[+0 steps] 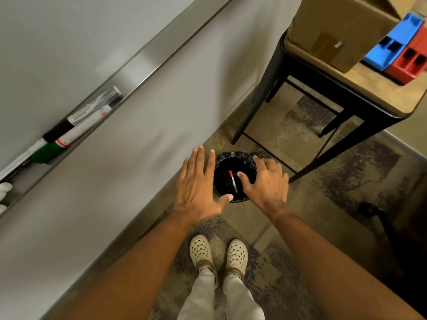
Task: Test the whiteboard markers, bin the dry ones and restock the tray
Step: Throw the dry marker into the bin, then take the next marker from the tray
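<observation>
A small black-lined bin (233, 158) stands on the floor by the wall. Inside it lies a white marker with a red cap (233, 181). My left hand (198, 185) hovers over the bin's left side with fingers spread and straight, holding nothing. My right hand (268, 183) hovers over the bin's right side, fingers relaxed and empty. The metal whiteboard tray (147, 56) runs along the upper left. In it lie a black-capped marker (76, 118), a green-capped marker (46, 153) and a white marker with a red band (80, 132).
A black-legged table (379, 98) stands at the right, carrying a cardboard box (342, 26) and blue and red plastic bins (402, 45). My feet in pale clogs (219, 252) stand on patterned carpet. A white cloth (4, 190) shows at the tray's left end.
</observation>
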